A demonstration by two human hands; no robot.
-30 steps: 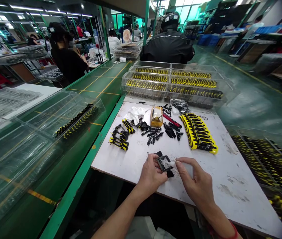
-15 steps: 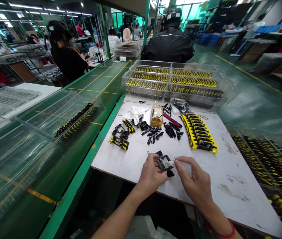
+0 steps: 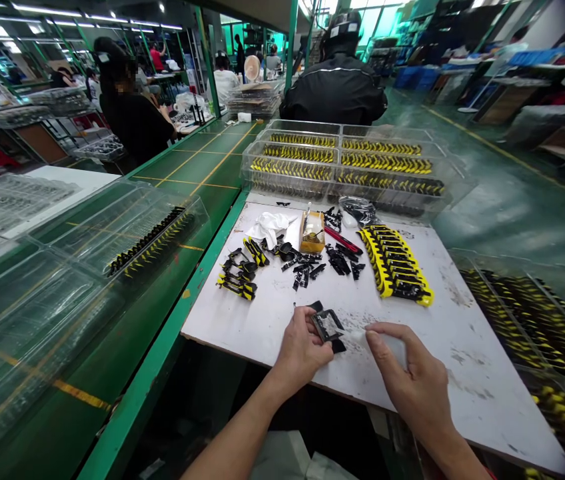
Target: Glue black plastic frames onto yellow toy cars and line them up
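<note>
Grip of the left hand [image 3: 305,347] is grasping a dark square piece [image 3: 327,325] at the near side of the white surface [image 3: 262,330]. To its right, the right hand [image 3: 415,377] is pinching a blurred whitish object [image 3: 396,349], while yellow-and-black parts [image 3: 398,263] are lying in a row farther off.

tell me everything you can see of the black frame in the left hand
The black frame is small, squarish, plastic-looking, with a pale, mottled middle that may be an opening or a surface. Dark flat pieces jut out at its far and near ends; whether they join it is unclear. Tilted, it is gripped at its left side by the left hand, above the near part of the white tabletop. The right hand is apart from it.
</note>
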